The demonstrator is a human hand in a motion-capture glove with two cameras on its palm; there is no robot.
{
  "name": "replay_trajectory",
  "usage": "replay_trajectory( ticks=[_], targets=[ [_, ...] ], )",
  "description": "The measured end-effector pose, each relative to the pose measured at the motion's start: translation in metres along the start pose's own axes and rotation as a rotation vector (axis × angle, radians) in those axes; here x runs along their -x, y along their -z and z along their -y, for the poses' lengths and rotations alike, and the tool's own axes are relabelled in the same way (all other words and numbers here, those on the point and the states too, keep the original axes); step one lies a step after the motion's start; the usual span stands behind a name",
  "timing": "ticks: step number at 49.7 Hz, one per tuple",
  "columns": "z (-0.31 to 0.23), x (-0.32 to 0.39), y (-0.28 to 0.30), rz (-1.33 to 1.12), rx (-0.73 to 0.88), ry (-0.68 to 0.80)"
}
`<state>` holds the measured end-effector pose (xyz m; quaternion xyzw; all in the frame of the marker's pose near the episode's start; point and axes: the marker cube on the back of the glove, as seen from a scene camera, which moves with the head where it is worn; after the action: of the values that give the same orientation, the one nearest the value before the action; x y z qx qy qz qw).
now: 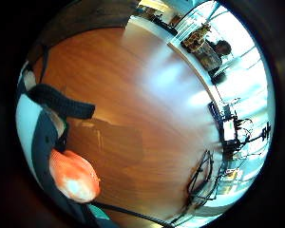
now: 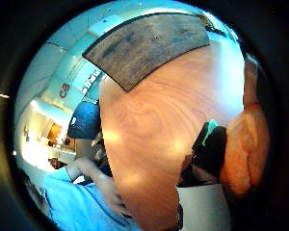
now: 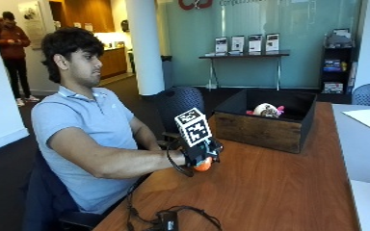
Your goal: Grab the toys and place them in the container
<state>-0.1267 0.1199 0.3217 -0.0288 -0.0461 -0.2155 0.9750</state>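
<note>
Nearest the outside camera, the wooden table (image 3: 281, 192) runs away toward the back of the room, its grain warm and reddish. The person (image 3: 82, 130) sits at its edge at about nine o'clock in the outside view, forearm stretched across the tabletop.

The gloved right hand (image 3: 201, 153) sits near the middle of the scene, just above the table surface, and its fingers are curled around an orange toy (image 3: 203, 166) (only the lower part of the toy peeks out beneath the glove). Whether the toy touches the wood or hangs just clear of it cannot be told from this view. In the little-finger palm view the same orange toy (image 1: 75, 175) shows close against the palm, soft-looking with a pale patch, and the bare wood spreads out beyond it. The thumb-side palm view shows the orange toy (image 2: 245, 149) pressed in beside the black strap, with the table stretching away.

Farther on, at about one o'clock from the hand and well apart from it, stands the container (image 3: 268, 127), a dark open box with wooden sides, resting on the table. Inside it lies a pale plush toy (image 3: 266, 110) with a touch of pink, against the far wall. In the thumb-side palm view the container (image 2: 149, 45) appears as a dark grey panel at the table's far end.
</note>
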Motion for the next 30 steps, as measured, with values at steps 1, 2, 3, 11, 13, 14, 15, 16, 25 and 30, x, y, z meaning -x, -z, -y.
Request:
replay_trajectory(
  ticks=[1, 2, 3, 11, 13, 14, 15, 16, 25, 30],
  targets=[
    [0.004, 0.000, 0.005, 0.001, -0.008, -0.006],
    [0.009, 0.000, 0.010, 0.006, -0.018, -0.012],
    [0.015, 0.001, 0.017, 0.013, -0.030, -0.019],
    [0.087, 0.014, 0.103, -0.003, -0.162, -0.068],
    [0.106, 0.015, 0.128, -0.007, -0.190, -0.073],
    [0.116, 0.017, 0.140, -0.006, -0.204, -0.077],
    [0.125, 0.018, 0.152, -0.004, -0.217, -0.080],
    [0.133, 0.019, 0.162, -0.003, -0.227, -0.082],
    [0.208, 0.047, 0.226, 0.028, -0.292, -0.069],
    [0.247, 0.071, 0.236, 0.027, -0.287, -0.039]
  ],
)
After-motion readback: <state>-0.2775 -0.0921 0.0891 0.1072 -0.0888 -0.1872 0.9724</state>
